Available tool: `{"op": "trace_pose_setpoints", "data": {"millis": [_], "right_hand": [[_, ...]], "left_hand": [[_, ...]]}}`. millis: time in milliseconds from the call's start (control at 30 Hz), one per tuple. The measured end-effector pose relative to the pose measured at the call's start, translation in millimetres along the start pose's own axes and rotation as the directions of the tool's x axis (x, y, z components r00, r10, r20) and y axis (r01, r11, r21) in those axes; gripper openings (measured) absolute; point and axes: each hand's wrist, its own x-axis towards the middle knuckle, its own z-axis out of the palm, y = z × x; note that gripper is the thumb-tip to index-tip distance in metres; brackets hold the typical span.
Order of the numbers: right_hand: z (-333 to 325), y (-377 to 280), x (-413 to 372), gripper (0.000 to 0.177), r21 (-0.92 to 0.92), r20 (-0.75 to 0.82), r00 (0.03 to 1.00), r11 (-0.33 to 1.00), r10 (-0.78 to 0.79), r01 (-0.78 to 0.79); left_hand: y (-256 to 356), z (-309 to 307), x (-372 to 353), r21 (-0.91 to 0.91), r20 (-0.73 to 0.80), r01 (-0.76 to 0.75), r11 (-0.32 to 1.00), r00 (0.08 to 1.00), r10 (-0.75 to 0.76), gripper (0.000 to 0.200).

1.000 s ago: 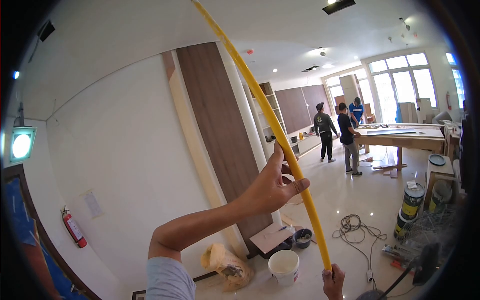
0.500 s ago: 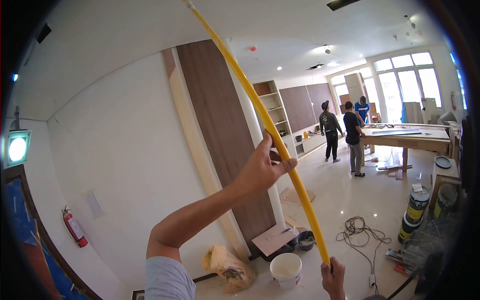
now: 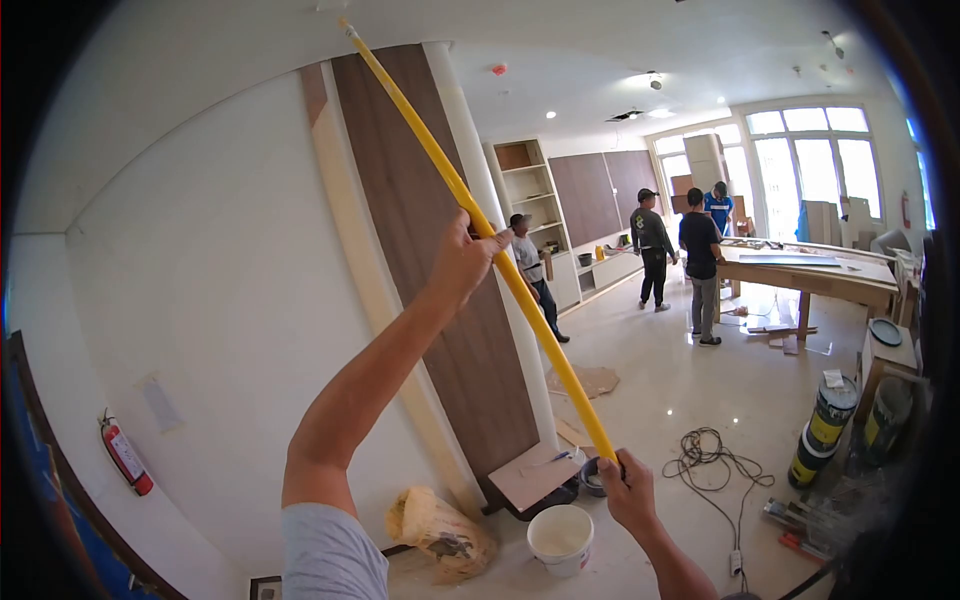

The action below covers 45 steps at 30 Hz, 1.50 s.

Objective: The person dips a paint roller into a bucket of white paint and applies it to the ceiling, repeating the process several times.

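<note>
A long yellow pole (image 3: 545, 335) runs slantwise up from the lower middle to the ceiling at upper left. My left hand (image 3: 468, 258) is closed round it about midway, with the arm stretched forward. Lower down, my right hand (image 3: 627, 490) grips the pole's bottom end. The far tip is pale and lies close to the ceiling; what it carries is too faint to make out. Behind the pole stands a wall strip of dark wood panel (image 3: 430, 220) beside a white column (image 3: 490, 220).
On the floor are a white bucket (image 3: 560, 540), a yellowish sack (image 3: 440, 530), a board (image 3: 535, 480) and a coiled cable (image 3: 710, 460). Stacked paint pails (image 3: 825, 425) stand at right. Several people are near a long worktable (image 3: 800, 275). A fire extinguisher (image 3: 125, 455) hangs at left.
The pole has shifted left and its tip shows more fully. Both hands have moved up and left in view, still holding it. A person in grey has appeared behind the pole near the shelves.
</note>
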Motion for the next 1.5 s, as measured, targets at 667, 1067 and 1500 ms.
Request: {"op": "trace_pose_setpoints", "data": {"millis": [667, 1067, 1500], "right_hand": [[130.9, 8.9, 148.1, 0.038, -0.091, 0.088, 0.993, 0.994, 0.072, -0.064], [60.7, 45.6, 90.0, 0.031, 0.001, 0.058, 0.998, 1.0, -0.008, 0.008], [-88.5, 85.9, -57.5, 0.025, 0.226, -0.055, 0.998, 0.974, -0.001, 0.013]], "left_hand": [[-137.2, -98.6, 130.8, 0.007, -0.18, 0.114, 0.993, 0.977, -0.111, 0.014], [-87.2, -37.2, 70.9, 0.137, -0.073, 0.031, 0.99, 0.997, -0.021, 0.021], [59.7, 93.1, -65.7, -0.011, 0.251, -0.044, 0.999, 0.967, 0.046, 0.084]]}}
